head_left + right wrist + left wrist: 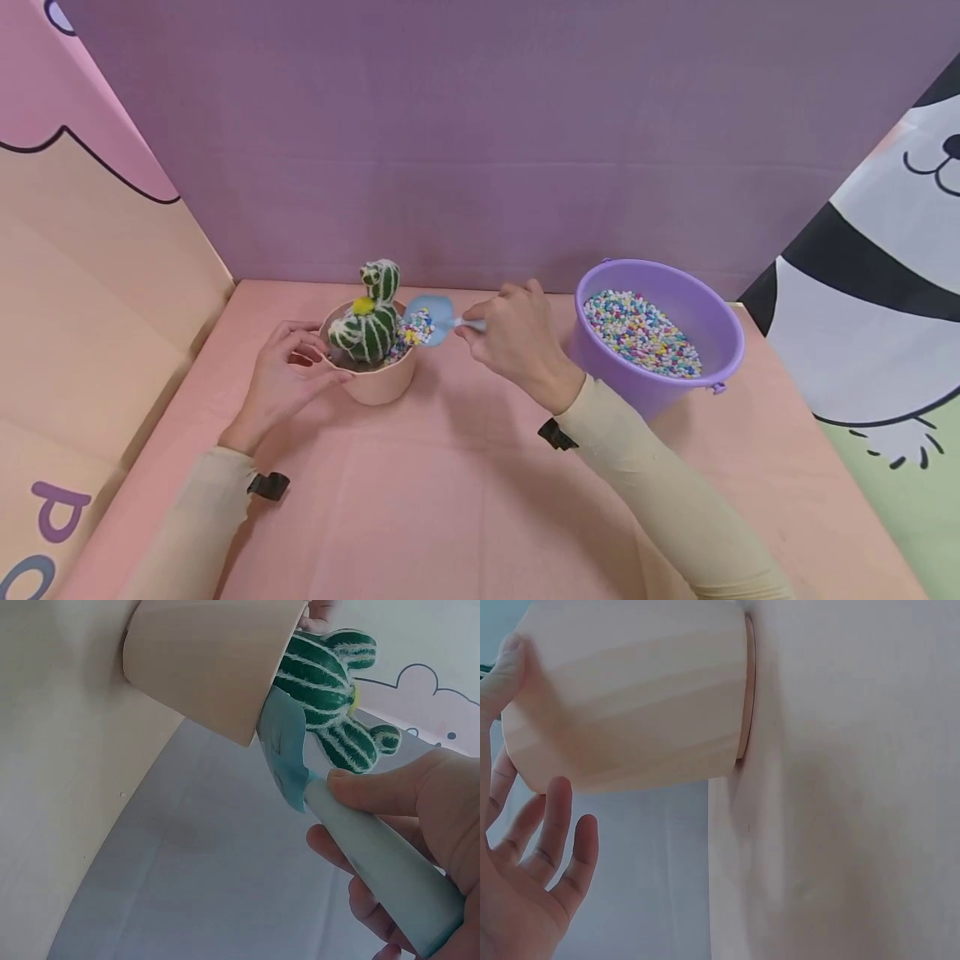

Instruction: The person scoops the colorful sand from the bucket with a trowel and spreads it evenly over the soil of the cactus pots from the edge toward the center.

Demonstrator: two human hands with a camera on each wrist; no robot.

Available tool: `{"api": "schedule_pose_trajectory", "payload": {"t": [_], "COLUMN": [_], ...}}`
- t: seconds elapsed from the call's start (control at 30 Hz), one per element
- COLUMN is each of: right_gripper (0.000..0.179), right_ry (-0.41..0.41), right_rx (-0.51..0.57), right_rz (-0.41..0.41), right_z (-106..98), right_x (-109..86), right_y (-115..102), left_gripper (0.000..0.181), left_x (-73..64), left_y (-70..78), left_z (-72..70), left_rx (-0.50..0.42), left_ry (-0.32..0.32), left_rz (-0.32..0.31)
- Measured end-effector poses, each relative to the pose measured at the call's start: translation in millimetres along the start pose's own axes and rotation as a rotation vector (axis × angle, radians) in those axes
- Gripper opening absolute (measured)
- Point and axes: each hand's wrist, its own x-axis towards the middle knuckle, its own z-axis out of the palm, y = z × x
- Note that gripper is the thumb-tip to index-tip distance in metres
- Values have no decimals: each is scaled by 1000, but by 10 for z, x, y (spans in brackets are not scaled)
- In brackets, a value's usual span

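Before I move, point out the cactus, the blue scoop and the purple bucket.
Cactus (pixel 372 333): head view, on its thick green body.
Blue scoop (pixel 377 862): right wrist view, on its handle.
Purple bucket (pixel 696 317): head view, on its bare inner wall.

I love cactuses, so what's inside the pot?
A green cactus and some colourful pebbles show inside the pot. What lies under the cactus is covered, so I can't tell.
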Motion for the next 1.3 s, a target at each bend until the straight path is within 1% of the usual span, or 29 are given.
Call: {"api": "schedule_pose_trajectory", "payload": {"t": [0.13, 0.23, 0.33, 0.43, 0.53, 0.7, 0.77, 0.87, 1.0, 1.1, 1.2, 1.3], "right_gripper": [11, 11, 11, 12, 12, 12, 13, 16, 16, 15, 12, 12], "right_ry": [8, 0, -11, -15, -13, -32, -52, -100, -152, -161, -168, -172], "right_rx": [-9, -11, -11, -11, -15, -7, 19, 91, 197, 263, 328, 390], "right_rz": [-6, -6, -6, -6, -5, 4, 13, 36, 82, 104, 118, 156], "right_z": [-5, -15, -20, -23, -26, -37, -45, -62, -82, -80, -71, -75], "right_x": [-3, 0, 6, 15, 19, 16, 14, 19, 26, 18, 13, 12], "right_y": [-5, -17, -34, -52, -65, -64, -52, -19, 34, 74, 120, 159], "left_gripper": [44, 43, 36, 29, 28, 25, 24, 25, 27, 25, 25, 24], "left_x": [-4, -13, -19, -9, 5, 11, 18, 30, 53, 62, 47, 22], "left_y": [23, 30, 2, -33, -46, 20, 56, 89, 110, 90, 55, 84], "left_z": [28, 20, -25, -81, -114, -109, -92, -57, -37, -67, -108, -143], "left_rx": [32, 43, 42, 24, 16, 13, 11, -9, -24, -17, -18, -34], "left_ry": [-2, -4, -19, -47, -77, -87, -83, -78, -93, -121, -138, -143], "left_rz": [0, 10, 44, 102, 141, 138, 136, 137, 101, 75, 88, 101]}}
